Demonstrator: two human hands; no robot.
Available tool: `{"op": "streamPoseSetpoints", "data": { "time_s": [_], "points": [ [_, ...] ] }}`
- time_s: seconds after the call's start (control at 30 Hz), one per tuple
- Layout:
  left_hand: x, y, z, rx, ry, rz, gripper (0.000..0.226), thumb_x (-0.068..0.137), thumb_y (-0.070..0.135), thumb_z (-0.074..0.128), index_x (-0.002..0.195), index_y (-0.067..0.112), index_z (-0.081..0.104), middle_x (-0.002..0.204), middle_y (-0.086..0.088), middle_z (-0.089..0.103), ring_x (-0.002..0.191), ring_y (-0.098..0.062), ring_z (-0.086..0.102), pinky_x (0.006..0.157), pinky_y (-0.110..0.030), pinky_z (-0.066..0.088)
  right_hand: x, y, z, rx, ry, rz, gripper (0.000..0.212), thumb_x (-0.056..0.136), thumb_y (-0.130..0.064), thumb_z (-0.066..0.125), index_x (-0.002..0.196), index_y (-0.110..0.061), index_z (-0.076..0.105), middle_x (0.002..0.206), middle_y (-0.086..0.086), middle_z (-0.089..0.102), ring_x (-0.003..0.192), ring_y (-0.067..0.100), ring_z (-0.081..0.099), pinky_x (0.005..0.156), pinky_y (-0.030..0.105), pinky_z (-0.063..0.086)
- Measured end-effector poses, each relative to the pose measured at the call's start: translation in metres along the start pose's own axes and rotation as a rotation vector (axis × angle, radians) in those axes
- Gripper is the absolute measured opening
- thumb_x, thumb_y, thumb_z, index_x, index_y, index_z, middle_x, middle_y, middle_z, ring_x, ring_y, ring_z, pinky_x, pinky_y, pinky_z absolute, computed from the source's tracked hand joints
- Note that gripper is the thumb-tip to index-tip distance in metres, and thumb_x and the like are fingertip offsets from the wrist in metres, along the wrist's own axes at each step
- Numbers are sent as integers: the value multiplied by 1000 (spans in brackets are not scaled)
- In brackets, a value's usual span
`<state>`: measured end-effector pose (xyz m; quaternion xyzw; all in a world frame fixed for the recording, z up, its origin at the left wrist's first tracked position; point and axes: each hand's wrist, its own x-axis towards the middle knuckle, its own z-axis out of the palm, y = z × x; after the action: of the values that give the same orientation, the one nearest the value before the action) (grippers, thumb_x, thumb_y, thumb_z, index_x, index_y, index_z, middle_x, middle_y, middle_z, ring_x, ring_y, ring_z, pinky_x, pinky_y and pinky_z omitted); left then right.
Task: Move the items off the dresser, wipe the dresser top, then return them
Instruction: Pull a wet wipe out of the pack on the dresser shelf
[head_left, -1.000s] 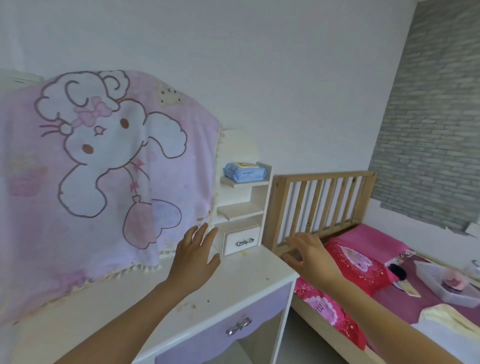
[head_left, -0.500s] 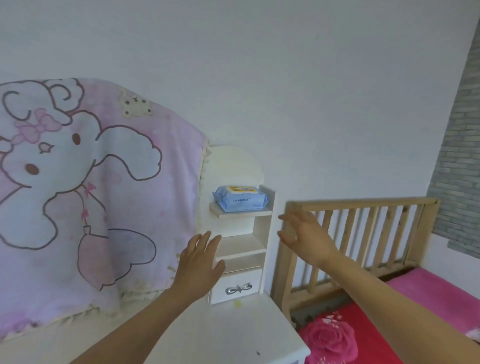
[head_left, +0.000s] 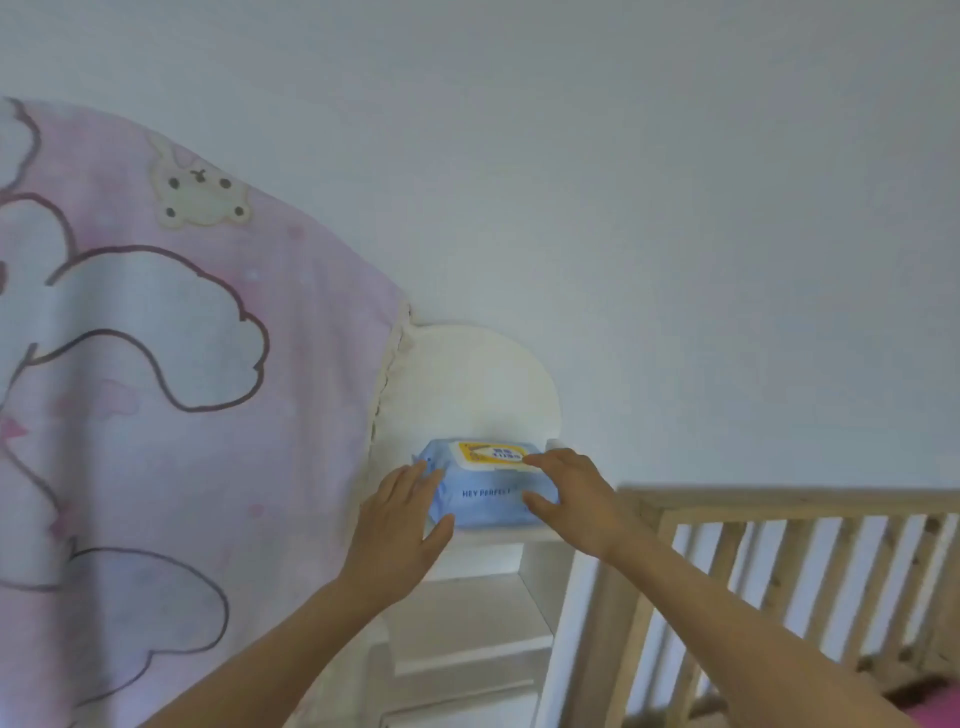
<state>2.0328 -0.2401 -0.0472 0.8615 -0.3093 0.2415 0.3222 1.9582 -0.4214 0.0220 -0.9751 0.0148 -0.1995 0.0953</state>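
A blue pack of wet wipes with a yellow-and-white lid lies on the top shelf of the white dresser's small shelf unit. My right hand grips its right end, fingers on the lid and thumb on the front face. My left hand rests against the pack's left end, fingers straight and apart, thumb under the lower corner. The pack rests on the shelf. The dresser top is out of view below.
A pink cartoon blanket hangs over the mirror at the left, right beside the shelf unit. Lower shelves sit beneath the pack. A wooden slatted bed rail stands close on the right. Bare white wall above.
The view has tilted up and drawn closer. Both hands rose from the dresser top to the upper shelf and now touch the wipes pack, the right hand closing on it.
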Motion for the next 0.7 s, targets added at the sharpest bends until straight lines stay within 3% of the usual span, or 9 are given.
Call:
{"op": "streamPoseSetpoints", "data": {
  "time_s": [0.13, 0.2, 0.27, 0.33, 0.4, 0.53, 0.7],
  "points": [
    [64, -3, 21, -97, -46, -68, 100, 57, 72, 5, 142, 24, 25, 152, 4, 19, 140, -12, 13, 111, -28, 16, 61, 21, 10, 91, -4, -12, 44, 90, -18, 53, 133, -17, 43, 134, 7, 46, 124, 20, 38, 95, 18, 28],
    [87, -4, 33, -111, -81, -100, 88, 70, 74, 21, 143, 23, 22, 153, 2, 19, 140, -13, 11, 111, -29, 16, 81, 30, 17, 169, -73, -10, 45, 86, -11, 57, 130, -14, 46, 129, 7, 48, 120, 19, 43, 91, 15, 30],
    [100, -7, 48, -57, -130, -118, 74, 85, 60, 42, 144, 23, 18, 153, -1, 18, 141, -16, 10, 112, -31, 17, 92, 37, 23, 265, -171, 1, 47, 83, -6, 60, 128, -13, 47, 123, 5, 49, 115, 18, 48, 91, 20, 39],
    [106, -13, 59, -31, -182, -145, 84, 80, 58, 55, 145, 23, 14, 152, -1, 17, 140, -17, 12, 113, -32, 18, 103, 47, 27, 292, -241, -12, 53, 82, -10, 62, 131, -15, 44, 124, 0, 48, 112, 15, 49, 95, 25, 42],
    [106, -18, 66, -25, -210, -169, 96, 71, 62, 60, 145, 24, 13, 152, 2, 16, 140, -16, 12, 113, -31, 18, 112, 56, 27, 254, -303, -56, 59, 82, -17, 64, 136, -20, 38, 123, -8, 43, 112, 6, 44, 95, 17, 34],
    [104, -19, 73, -57, -178, -205, 94, 75, 52, 64, 145, 22, 9, 154, 2, 13, 141, -15, 10, 114, -33, 16, 128, 65, 24, 225, -421, -127, 65, 82, -27, 66, 138, -24, 33, 130, -8, 46, 114, 6, 45, 96, 17, 33],
    [100, -14, 73, -124, -159, -252, 101, 68, 53, 68, 145, 19, 12, 153, 1, 17, 141, -14, 15, 114, -33, 18, 142, 72, 22, 143, -402, -238, 60, 78, -33, 70, 131, -27, 43, 120, -8, 56, 105, 9, 54, 89, 19, 42]
  ]
}}
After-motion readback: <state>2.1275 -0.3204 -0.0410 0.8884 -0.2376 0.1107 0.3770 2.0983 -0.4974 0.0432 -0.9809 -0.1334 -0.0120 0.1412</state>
